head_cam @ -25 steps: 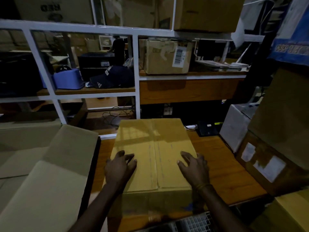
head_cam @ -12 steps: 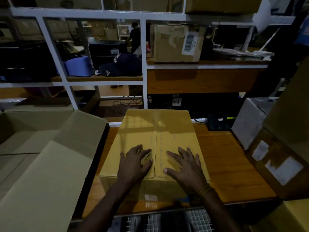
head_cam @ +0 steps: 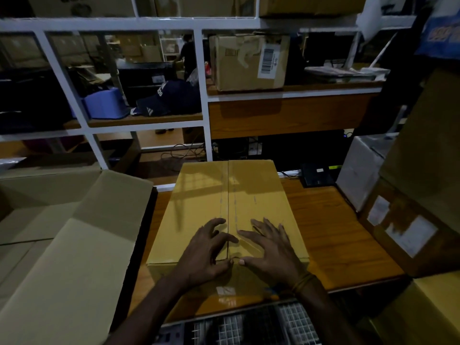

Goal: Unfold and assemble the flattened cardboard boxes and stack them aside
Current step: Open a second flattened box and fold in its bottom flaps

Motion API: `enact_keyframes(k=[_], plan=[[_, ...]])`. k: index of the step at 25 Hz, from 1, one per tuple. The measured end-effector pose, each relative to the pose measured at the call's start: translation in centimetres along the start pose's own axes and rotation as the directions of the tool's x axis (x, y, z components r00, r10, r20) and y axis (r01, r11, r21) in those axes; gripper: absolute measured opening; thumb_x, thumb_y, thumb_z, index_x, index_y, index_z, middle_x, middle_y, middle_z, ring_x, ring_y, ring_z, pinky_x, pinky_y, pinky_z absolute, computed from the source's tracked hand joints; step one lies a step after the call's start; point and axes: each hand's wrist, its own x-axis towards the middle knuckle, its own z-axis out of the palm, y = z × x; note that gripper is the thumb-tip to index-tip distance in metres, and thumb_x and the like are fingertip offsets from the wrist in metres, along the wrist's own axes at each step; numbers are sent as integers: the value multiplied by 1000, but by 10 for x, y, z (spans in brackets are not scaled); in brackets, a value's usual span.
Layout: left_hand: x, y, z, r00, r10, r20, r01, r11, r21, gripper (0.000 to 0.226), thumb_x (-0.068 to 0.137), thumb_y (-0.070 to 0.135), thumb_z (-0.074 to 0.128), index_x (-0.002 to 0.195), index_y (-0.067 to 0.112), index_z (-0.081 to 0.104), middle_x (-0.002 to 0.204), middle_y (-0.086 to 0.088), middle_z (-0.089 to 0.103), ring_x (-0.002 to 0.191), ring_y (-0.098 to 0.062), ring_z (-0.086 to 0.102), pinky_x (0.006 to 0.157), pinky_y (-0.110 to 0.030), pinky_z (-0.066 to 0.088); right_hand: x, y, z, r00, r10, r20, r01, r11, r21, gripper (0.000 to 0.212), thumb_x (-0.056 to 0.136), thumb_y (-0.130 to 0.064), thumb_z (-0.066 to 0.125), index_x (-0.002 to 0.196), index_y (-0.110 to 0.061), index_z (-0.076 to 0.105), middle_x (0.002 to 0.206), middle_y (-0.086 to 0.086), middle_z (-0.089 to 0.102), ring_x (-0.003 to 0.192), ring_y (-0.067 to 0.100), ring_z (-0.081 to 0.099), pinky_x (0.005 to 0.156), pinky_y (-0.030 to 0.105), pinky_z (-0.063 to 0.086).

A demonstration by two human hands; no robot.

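Assembled box (head_cam: 229,210) sits mid-worktop (head_cam: 336,232). My left hand (head_cam: 206,252) and right hand (head_cam: 268,247), fingers spread, gripping nothing, press the flaps either side of the centre seam at 6 o'clock, probably to keep them flush.

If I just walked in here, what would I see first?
You'd first see the yellow-brown cardboard box in the middle of the wooden table, with the left hand and right hand spread flat on its closed flaps near the centre seam. Next, the big open box on the left, and the dark cap on the shelf behind.
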Motion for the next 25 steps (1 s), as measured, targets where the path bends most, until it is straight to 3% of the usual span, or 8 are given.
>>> enact_keyframes(k=[3, 7, 10, 12, 14, 17, 21, 25], plan=[[2, 1, -8, 999, 34, -30, -36, 996, -78, 47, 79, 54, 67, 122, 45, 51, 156, 12, 12, 129, -13, 40, 88, -34, 51, -1, -3, 7, 995, -36, -95, 35, 999, -18, 60, 81, -73, 47, 138, -55, 40, 160, -14, 24, 152, 14, 1, 120, 53, -9], [5, 7, -17, 985, 48, -164, -85, 970, -227, 37, 83, 47, 66, 116, 42, 53, 151, 15, 19, 131, 1, 33, 85, -12, 48, -10, -18, 14, 911, -109, -398, 114, 993, -12, 35, 94, -52, 55, 128, -44, 55, 143, -12, 47, 140, 13, 36, 116, 60, 21], [14, 9, -17, 963, 32, -266, -90, 974, -207, 28, 86, 44, 61, 112, 37, 55, 135, 15, 35, 117, -1, 46, 71, -21, 54, -18, -30, 13, 782, -79, -618, 125, 992, 30, 25, 98, -36, 52, 123, -33, 54, 139, -1, 46, 120, 18, 53, 91, 41, 54], [23, 13, -9, 971, 75, -228, -116, 978, -172, 30, 88, 44, 57, 116, 36, 53, 128, 14, 40, 111, -6, 50, 71, -21, 51, -21, -29, 11, 723, -92, -685, 117, 993, -10, 24, 97, -31, 52, 121, -32, 51, 140, 5, 42, 116, 23, 57, 78, 29, 55], [33, 21, 7, 987, 131, -96, -144, 980, -135, 46, 89, 47, 55, 131, 32, 45, 136, 12, 36, 112, -13, 51, 74, -11, 43, -26, -20, 8, 710, -114, -695, 92, 993, -69, 29, 95, -29, 57, 122, -34, 50, 141, 6, 40, 115, 25, 59, 77, 28, 56], [46, 38, 30, 985, 159, 66, -153, 984, -87, 74, 88, 51, 53, 150, 29, 20, 154, 6, 20, 120, -23, 50, 87, -28, 48, -38, -5, 1, 724, -15, -690, -23, 999, -46, 56, 87, -15, 74, 130, -41, 48, 147, 3, 37, 122, 21, 54, 71, 31, 60], [54, 52, 45, 978, 189, 86, -168, 965, -203, 81, 89, 48, 51, 153, 37, 2, 160, 12, 2, 123, -23, 52, 85, -37, 55, -56, 12, -13, 789, 86, -608, -147, 988, -50, 102, 77, 2, 78, 148, -51, 28, 155, 3, 23, 125, 29, 54, 62, 32, 60], [72, 69, 52, 963, 264, 56, -235, 922, -306, 87, 92, 30, 57, 151, 49, -5, 162, 14, -3, 118, -23, 57, 72, -41, 58, -66, 29, -16, 863, 180, -472, -293, 939, -178, 118, 70, 7, 75, 153, -49, 13, 161, 9, 13, 114, 36, 61, 45, 19, 39]])
